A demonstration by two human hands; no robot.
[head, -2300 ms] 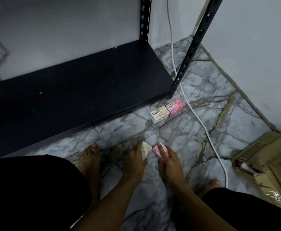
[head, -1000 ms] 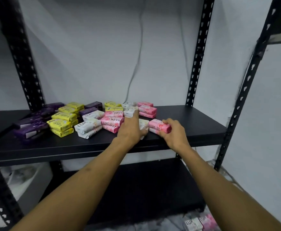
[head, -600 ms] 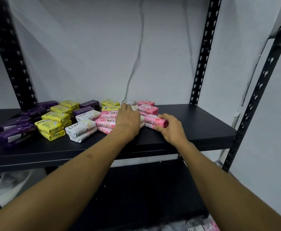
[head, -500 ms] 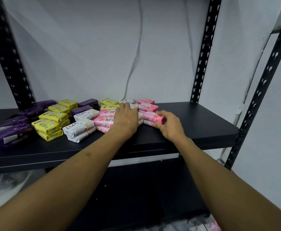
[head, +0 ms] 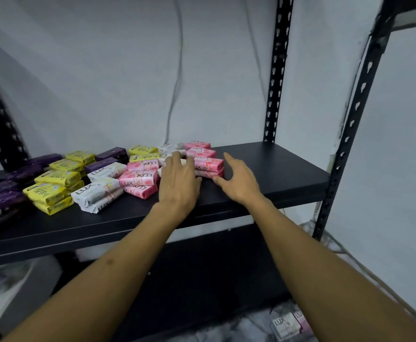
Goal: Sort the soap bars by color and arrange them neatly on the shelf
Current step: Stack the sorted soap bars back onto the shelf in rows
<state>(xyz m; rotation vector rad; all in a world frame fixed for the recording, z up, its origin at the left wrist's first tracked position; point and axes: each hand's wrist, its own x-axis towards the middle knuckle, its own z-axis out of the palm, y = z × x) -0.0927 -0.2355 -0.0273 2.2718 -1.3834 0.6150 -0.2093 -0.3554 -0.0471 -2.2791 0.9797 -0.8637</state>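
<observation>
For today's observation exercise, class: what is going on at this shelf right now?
A person is sorting wrapped soap bars by colour on a black shelf. Purple bars sit at the left, then yellow bars, white bars and pink bars. The left hand rests, fingers straight, on bars in the middle of the group. The right hand is open beside a pink stack, thumb at its base. Two more bars lie on the floor below.
</observation>
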